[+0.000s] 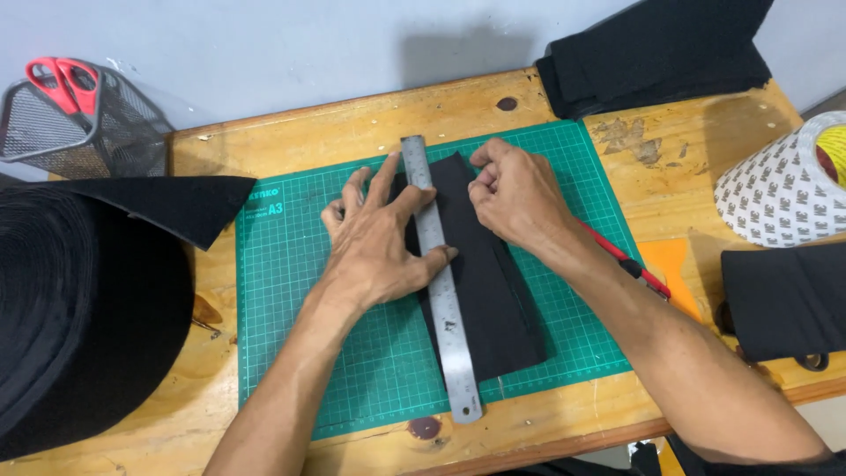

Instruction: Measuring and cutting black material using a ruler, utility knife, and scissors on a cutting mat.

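Steel ruler (439, 273) pinned mid-frame on black fabric strip (485, 273) by spread left hand (379, 242), steadying it; right hand (515, 198) curled, fingertips pressing the strip.

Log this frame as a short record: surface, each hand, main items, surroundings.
surface: green gridded cutting mat on wooden table
left hand: spread flat, pressing long steel ruler
right hand: curled on black felt strip beside ruler
ruler: lies lengthwise over felt
surroundings: black felt roll, red-handled scissors in black mesh basket
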